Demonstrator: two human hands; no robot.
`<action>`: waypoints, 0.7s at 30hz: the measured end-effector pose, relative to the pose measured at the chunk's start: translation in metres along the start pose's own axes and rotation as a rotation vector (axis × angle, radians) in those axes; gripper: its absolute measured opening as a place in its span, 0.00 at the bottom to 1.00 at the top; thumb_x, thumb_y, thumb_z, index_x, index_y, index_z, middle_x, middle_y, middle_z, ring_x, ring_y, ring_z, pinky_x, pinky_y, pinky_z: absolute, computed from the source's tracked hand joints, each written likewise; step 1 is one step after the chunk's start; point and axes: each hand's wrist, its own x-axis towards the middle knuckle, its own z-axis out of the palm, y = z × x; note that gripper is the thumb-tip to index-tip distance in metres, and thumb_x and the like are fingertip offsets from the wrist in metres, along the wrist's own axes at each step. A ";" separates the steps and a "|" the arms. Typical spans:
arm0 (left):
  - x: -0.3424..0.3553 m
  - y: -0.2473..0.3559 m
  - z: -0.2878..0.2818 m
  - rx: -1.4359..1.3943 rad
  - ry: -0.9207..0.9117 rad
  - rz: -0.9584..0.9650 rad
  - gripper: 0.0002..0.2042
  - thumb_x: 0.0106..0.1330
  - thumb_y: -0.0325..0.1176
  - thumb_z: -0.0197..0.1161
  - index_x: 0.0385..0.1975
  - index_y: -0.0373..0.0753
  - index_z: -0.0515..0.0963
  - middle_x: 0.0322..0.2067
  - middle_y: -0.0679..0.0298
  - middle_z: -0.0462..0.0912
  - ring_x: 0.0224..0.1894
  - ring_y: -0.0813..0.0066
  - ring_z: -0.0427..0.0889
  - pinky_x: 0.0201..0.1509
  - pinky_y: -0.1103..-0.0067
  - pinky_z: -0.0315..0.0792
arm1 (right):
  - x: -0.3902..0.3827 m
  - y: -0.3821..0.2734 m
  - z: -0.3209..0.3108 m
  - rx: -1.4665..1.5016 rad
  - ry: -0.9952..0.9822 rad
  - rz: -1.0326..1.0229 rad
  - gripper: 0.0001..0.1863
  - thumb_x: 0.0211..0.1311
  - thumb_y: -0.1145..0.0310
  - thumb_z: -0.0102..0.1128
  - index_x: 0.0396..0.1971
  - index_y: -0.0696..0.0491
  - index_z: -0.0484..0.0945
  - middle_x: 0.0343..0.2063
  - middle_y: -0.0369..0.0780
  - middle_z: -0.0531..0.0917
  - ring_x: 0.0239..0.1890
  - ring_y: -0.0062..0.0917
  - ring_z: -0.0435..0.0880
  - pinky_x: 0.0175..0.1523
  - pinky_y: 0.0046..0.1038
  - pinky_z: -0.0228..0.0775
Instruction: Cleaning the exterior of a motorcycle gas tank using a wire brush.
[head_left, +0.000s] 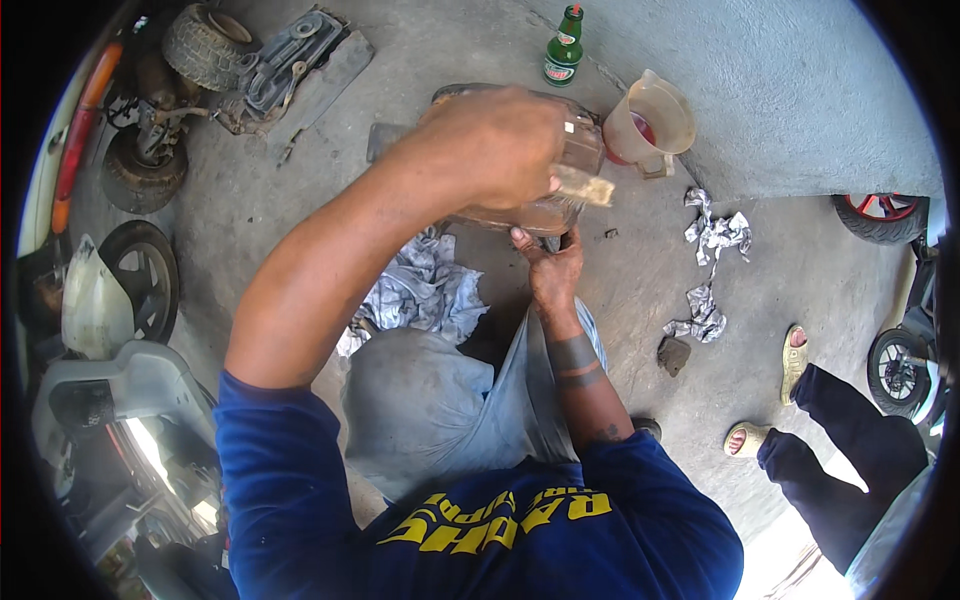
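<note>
In front of me is a dark brown, dirty part with a rounded casing (582, 150), its exact kind unclear. My left hand (500, 145) crosses over it, fingers closed around what looks like a brush (583, 187) with a pale tan, blocky end. The fist and forearm hide much of the casing. From below, my right hand (552, 265) grips the casing's near edge, thumb up against it. Crumpled printed cloth or paper (425, 285) lies under the casing, by my knee.
Beyond the casing stand a green bottle (564, 48) and a translucent jug (650, 115) with red liquid, near the wall. Crumpled paper (718, 232) lies to the right. A person's sandalled feet (748, 440) are at lower right. Wheels (145, 170) and vehicle parts crowd the left.
</note>
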 end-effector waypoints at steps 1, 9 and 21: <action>0.001 -0.007 0.031 0.038 0.107 -0.008 0.10 0.61 0.31 0.60 0.38 0.37 0.84 0.38 0.53 0.86 0.42 0.57 0.86 0.51 0.66 0.78 | 0.000 0.000 0.001 0.000 0.001 -0.003 0.34 0.50 0.74 0.76 0.57 0.61 0.70 0.51 0.42 0.79 0.52 0.26 0.77 0.56 0.26 0.70; 0.024 0.003 -0.008 0.003 0.024 -0.001 0.13 0.62 0.40 0.65 0.41 0.40 0.85 0.41 0.55 0.84 0.50 0.58 0.82 0.55 0.67 0.75 | 0.007 0.002 -0.015 -0.016 -0.009 0.002 0.35 0.48 0.71 0.79 0.55 0.61 0.70 0.46 0.42 0.82 0.48 0.27 0.80 0.56 0.28 0.71; -0.014 -0.036 -0.046 -0.085 -0.143 -0.031 0.14 0.61 0.41 0.67 0.43 0.43 0.85 0.43 0.55 0.85 0.48 0.58 0.83 0.54 0.66 0.75 | 0.006 -0.008 -0.011 -0.047 -0.048 0.031 0.27 0.50 0.78 0.74 0.51 0.61 0.74 0.46 0.41 0.81 0.47 0.25 0.79 0.52 0.25 0.71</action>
